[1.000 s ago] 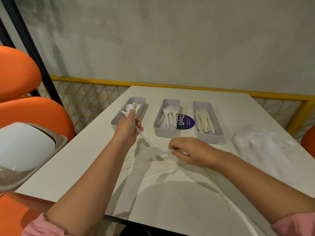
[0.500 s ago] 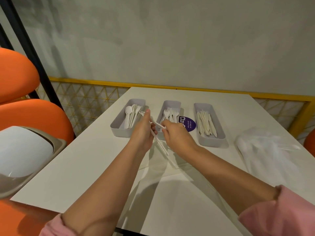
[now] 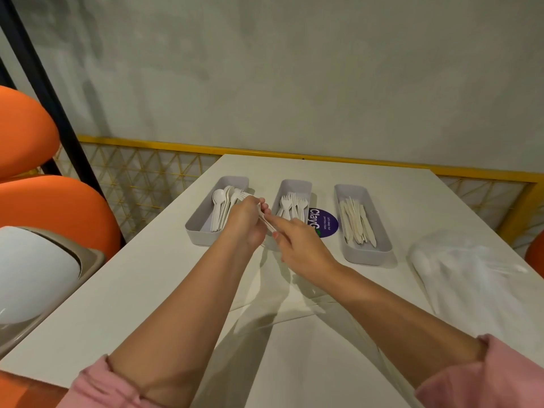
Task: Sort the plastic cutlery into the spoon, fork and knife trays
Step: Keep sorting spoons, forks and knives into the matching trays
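Three grey trays stand side by side on the white table: the spoon tray (image 3: 197, 231) on the left, the fork tray (image 3: 297, 185) in the middle, the knife tray (image 3: 379, 251) on the right. My left hand (image 3: 245, 222) is closed around white plastic cutlery (image 3: 266, 223), held between the spoon and fork trays; fork tines stick out past its knuckles. My right hand (image 3: 303, 248) pinches the near end of that cutlery, fingertips touching the left hand. How many pieces are held is hidden by the fingers.
A heap of clear plastic wrappers (image 3: 465, 275) lies at the table's right. A purple round sticker (image 3: 323, 223) sits between fork and knife trays. Left of the table are a bin with a white swing lid (image 3: 32, 272) and orange seats (image 3: 56, 207).
My right hand came up from the near table to meet the left hand and now pinches the cutlery. The left hand shifted from over the spoon tray toward the gap between trays.
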The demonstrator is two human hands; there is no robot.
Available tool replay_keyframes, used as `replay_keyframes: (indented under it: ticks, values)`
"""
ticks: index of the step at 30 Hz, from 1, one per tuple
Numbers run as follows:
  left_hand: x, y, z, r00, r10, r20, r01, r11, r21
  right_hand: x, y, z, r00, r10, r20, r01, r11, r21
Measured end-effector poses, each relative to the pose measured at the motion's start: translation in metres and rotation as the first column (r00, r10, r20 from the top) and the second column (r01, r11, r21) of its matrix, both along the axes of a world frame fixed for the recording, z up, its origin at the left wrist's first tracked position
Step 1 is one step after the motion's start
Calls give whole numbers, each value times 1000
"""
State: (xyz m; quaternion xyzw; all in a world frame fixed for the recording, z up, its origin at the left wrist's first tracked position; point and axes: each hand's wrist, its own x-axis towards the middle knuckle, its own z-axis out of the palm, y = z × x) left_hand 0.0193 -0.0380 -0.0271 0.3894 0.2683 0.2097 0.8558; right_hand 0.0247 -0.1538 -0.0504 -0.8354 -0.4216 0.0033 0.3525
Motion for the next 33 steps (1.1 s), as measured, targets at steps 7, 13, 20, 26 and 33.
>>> replay_keyframes:
  ticks: [7, 13, 20, 26, 33]
  values:
    - [14, 4, -2, 979, -87, -183, 146, 927, 344, 25, 6, 8, 990, -128, -56, 124, 991, -58]
    - [21, 18, -25, 872, 55, -487, 371, 576, 728, 66, 19, 8, 933, -358, -42, 333, 901, -278]
    - [20, 28, -38, 849, -20, -529, 454, 540, 709, 92, 41, 10, 904, -420, -82, 365, 856, -365]
    - [21, 31, -45, 848, -71, -525, 492, 474, 730, 90, 52, 14, 937, -345, 47, 328, 831, -449]
    - [23, 35, -49, 849, -65, -524, 496, 438, 750, 87, 64, 5, 920, -282, 273, 391, 600, -698]
